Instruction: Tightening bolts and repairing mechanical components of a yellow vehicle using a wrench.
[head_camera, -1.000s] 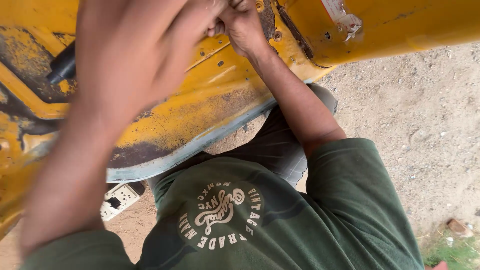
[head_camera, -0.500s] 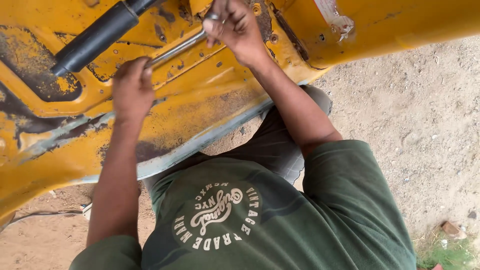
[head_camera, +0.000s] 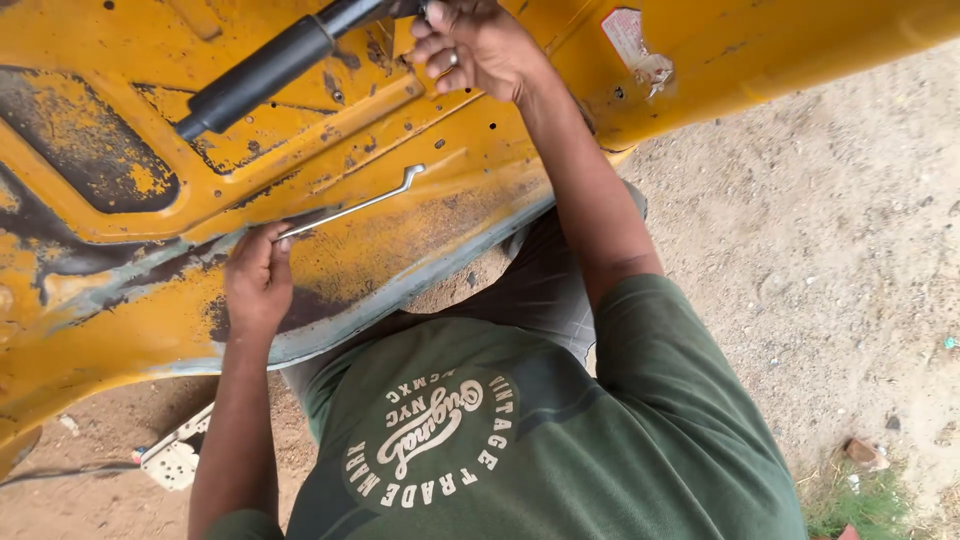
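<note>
I see a thin grey metal rod (head_camera: 350, 209) lying slantwise across the worn yellow door panel (head_camera: 330, 150), its lower end pinched in my left hand (head_camera: 257, 280) and its upper end bent into a short hook (that tip stands free, touching nothing I can make out). The panel is scuffed, with dark bare patches and small holes. Higher up, a black tubular handle (head_camera: 270, 65) runs diagonally, and my right hand (head_camera: 475, 45) is curled at its upper end.
</note>
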